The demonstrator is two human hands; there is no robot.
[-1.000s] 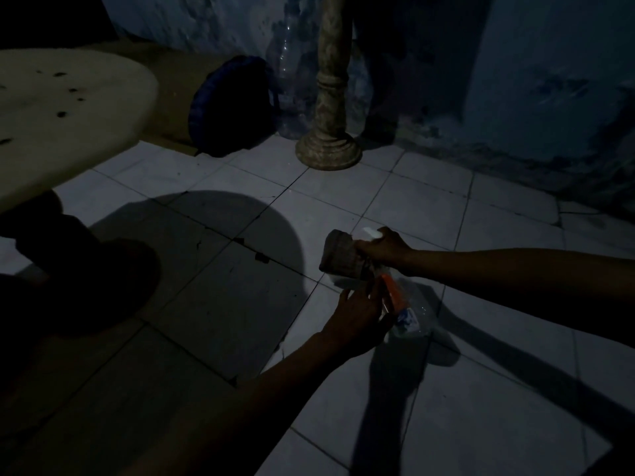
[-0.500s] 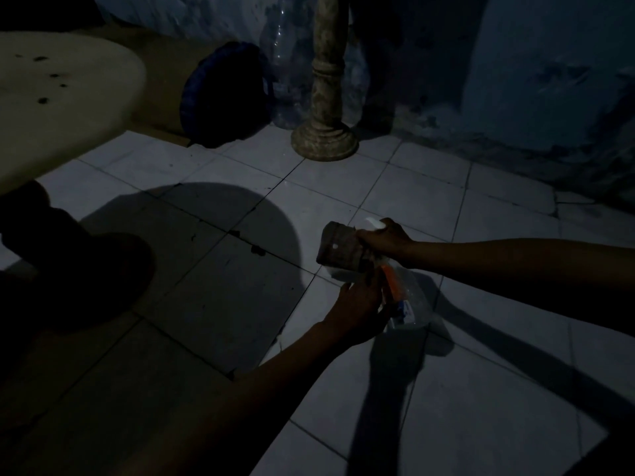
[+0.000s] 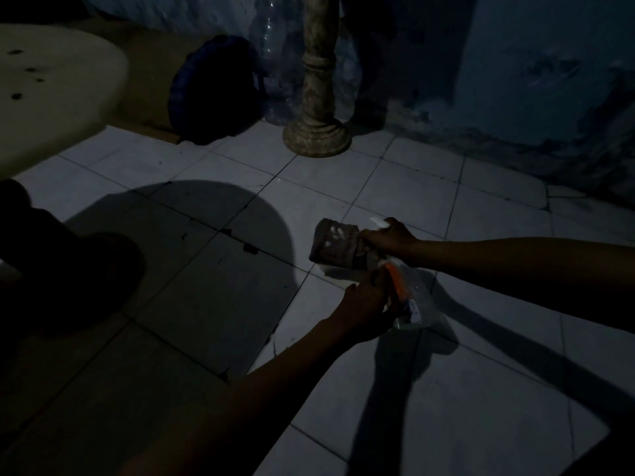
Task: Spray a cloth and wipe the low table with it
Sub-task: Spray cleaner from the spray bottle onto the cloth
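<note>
Both hands meet: right hand [image 3: 390,239] grips cloth [image 3: 335,243], spray bottle [image 3: 407,297] below.

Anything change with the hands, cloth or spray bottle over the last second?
Hardly anything. Whitish patches now show on the cloth, where a second ago there were none. The right hand still grips the spray bottle at its top, and the left hand still sits beside the bottle; its hold is unclear. Nothing was let go.

Cloth [image 3: 335,244]: folded, dark brownish, pale spots on top face, held above tiled floor just beside spray bottle head. Spray bottle [image 3: 409,297]: clear plastic, orange strip, white nozzle, tilted. Low counter [image 3: 58,94]: round pale top with dark specks, far left, well apart.
</note>
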